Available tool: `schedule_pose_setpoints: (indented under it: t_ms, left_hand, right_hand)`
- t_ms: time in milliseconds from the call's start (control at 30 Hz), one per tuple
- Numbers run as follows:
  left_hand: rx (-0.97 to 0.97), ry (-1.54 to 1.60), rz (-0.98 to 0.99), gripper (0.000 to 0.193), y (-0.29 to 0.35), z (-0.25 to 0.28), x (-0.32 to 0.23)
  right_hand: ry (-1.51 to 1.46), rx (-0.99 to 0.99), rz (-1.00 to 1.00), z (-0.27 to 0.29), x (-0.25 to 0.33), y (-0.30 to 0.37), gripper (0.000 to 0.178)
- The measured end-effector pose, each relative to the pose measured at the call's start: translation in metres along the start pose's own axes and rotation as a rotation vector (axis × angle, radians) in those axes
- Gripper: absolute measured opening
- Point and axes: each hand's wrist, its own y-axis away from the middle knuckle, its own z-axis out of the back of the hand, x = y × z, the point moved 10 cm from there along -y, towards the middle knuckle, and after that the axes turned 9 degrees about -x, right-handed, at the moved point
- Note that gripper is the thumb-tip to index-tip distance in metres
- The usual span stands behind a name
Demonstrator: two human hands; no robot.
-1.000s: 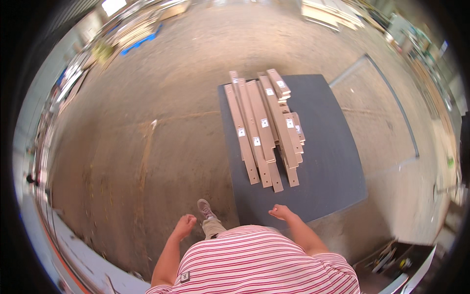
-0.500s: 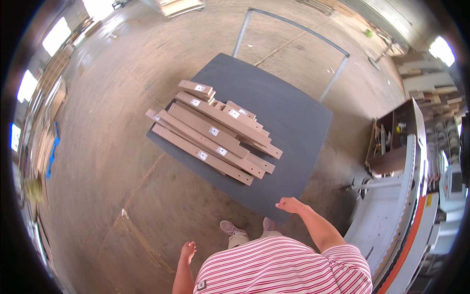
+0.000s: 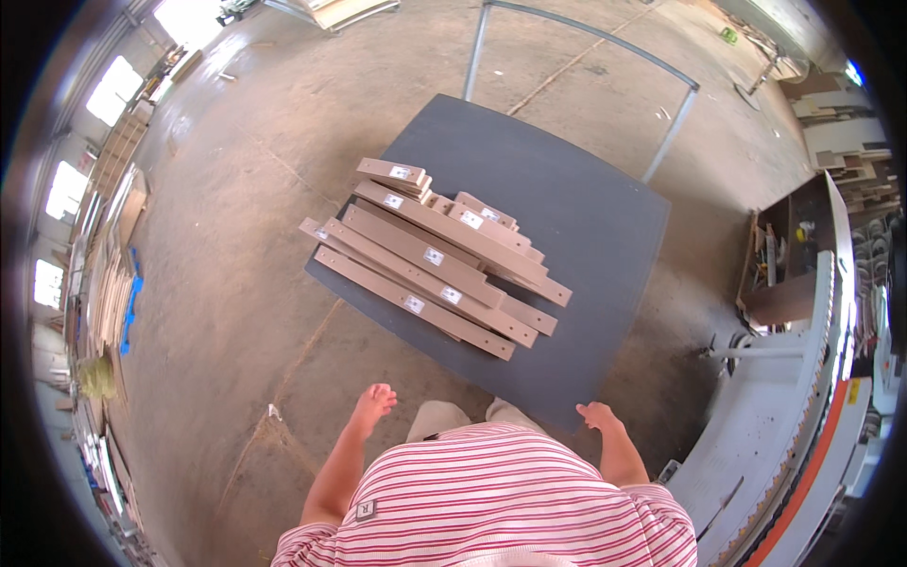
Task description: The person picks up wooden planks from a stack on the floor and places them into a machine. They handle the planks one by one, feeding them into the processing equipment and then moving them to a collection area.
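My left hand [image 3: 375, 404] hangs in the air left of my body, its fingers loosely bent and apart, with nothing in it. My right hand [image 3: 595, 413] is beside the near corner of a dark grey cart top [image 3: 605, 283]. Its fingers look curled in and I see nothing in them; whether it touches the edge I cannot tell. On the cart top, left of its middle, lie several brown wooden strips [image 3: 416, 300] with drilled holes and white labels. Some are stacked, and their ends are staggered. A shorter strip [image 3: 389, 171] tops a small pile at the far end.
A metal push frame [image 3: 595, 38] rises at the cart's far side. To my right stands a long grey machine [image 3: 756, 406] with an orange stripe, beside a brown open cabinet [image 3: 789, 255]. Stacked boards [image 3: 113, 265] line the left wall.
My left hand has risen and come forward. My right hand has drawn back slightly and shifted right. The cart and strips sit a little further right in view.
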Motion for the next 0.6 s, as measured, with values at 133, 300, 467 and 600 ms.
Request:
schedule_pose_setpoints:
  t_ms: [133,300,467,600]
  left_hand:
    - [-0.049,0.063,0.225,0.046,-0.027,0.019,0.026]
    - [-0.096,0.138,0.344,0.053,-0.125,0.058,0.028]
    - [-0.106,0.231,0.376,0.073,-0.272,0.058,-0.021]
    - [-0.192,0.359,0.398,0.084,-0.359,0.042,-0.048]
  right_hand:
    - [0.036,-0.344,0.301,0.058,0.098,-0.051,0.057]
    - [-0.214,-0.484,0.306,0.134,0.219,-0.088,0.044]
    - [-0.32,-0.641,0.365,0.187,0.317,-0.134,0.04]
    - [-0.268,-0.749,0.386,0.215,0.382,-0.196,0.043]
